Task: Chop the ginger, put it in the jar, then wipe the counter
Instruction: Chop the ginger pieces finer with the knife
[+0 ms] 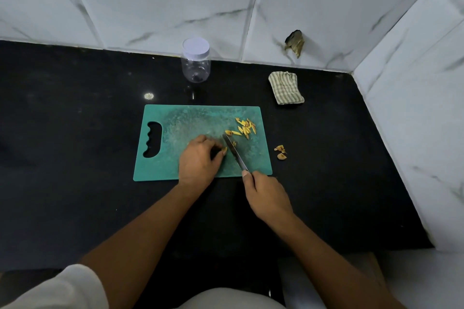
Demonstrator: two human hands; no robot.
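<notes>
I am in the chopping step. To do it well I want the blade of the slim steel kitchen knife [234, 153] to come straight down just beside the fingertips in thin, even cuts, with the left knuckles leading and the tips tucked back.

The left hand [200, 158] sits on the middle of the teal plastic cutting board [175, 118]. Its fingers are curled and pinch the small yellow stub of ginger [225, 150] down against the board. The right hand [266, 195] is just off the board's near edge, its fingers wrapped round the knife handle. The blade angles across the board and meets the stub on its right side. The stub is short, so I judge the risks to be a nicked fingertip or the piece rolling.

The cut ginger looks pale yellow. A loose heap of thin yellow ginger slivers [244, 128] lies near the board's far right corner. Brownish peel scraps [281, 152] lie on the black stone surface [75, 108] just right of the board. The clear plastic jar [195, 63], white lid on, stands beyond the board's far edge. The striped folded cloth [285, 88] lies beyond its far right corner.
</notes>
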